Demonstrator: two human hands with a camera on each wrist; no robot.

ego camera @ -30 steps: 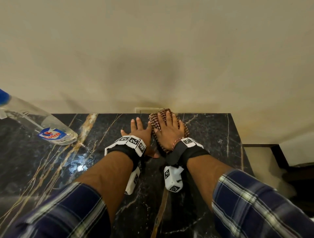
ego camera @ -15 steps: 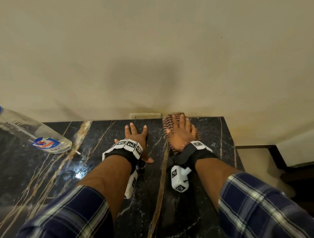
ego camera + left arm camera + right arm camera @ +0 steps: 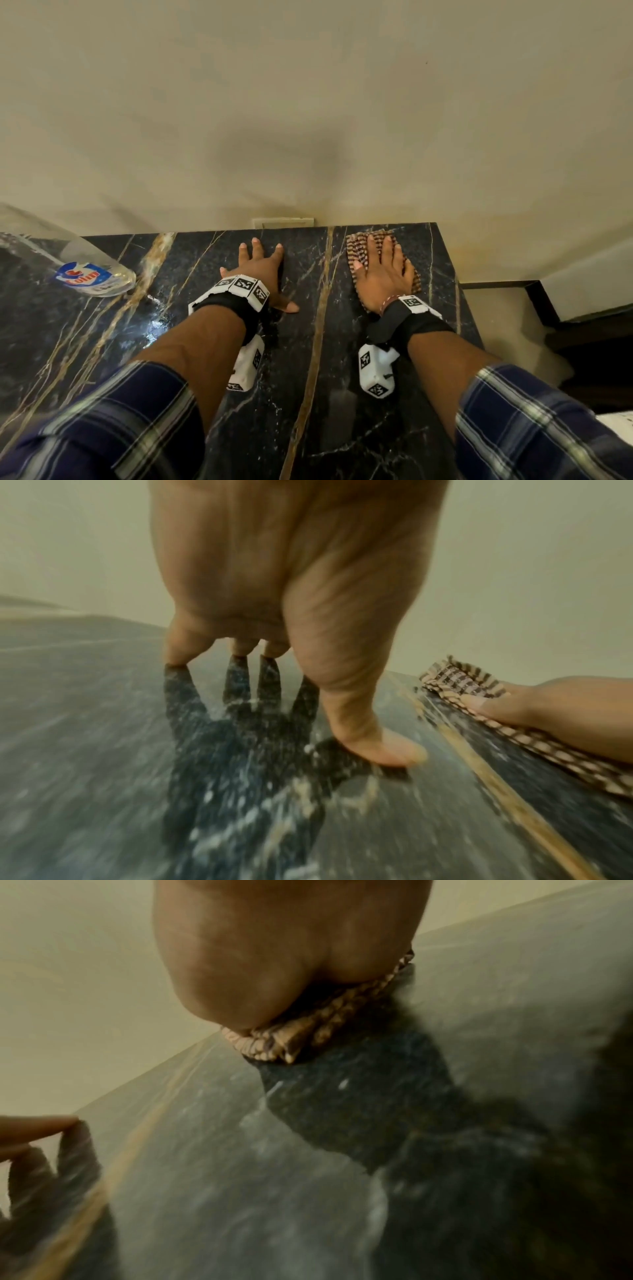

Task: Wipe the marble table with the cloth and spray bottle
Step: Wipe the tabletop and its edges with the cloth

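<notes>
A brown checked cloth (image 3: 358, 245) lies flat on the black marble table (image 3: 318, 359) near its far right corner. My right hand (image 3: 383, 270) presses it down with straight, spread fingers; the right wrist view shows the cloth (image 3: 298, 1039) bunched under the palm. My left hand (image 3: 260, 263) rests flat on the bare marble to the left, fingers spread, thumb (image 3: 380, 750) out, holding nothing. The cloth (image 3: 455, 680) and the right hand's thumb show at the right of the left wrist view. A clear spray bottle (image 3: 82, 270) with a blue label stands at the far left.
A cream wall (image 3: 308, 102) runs right behind the table's far edge, with a small pale socket plate (image 3: 283, 223) at its base. The table's right edge (image 3: 462, 301) drops to a pale floor and a dark ledge. The marble is glossy with gold veins.
My right hand has slid the cloth rightwards along the back edge, away from the left hand. The left hand stays flat in about the same place. The bottle has not moved.
</notes>
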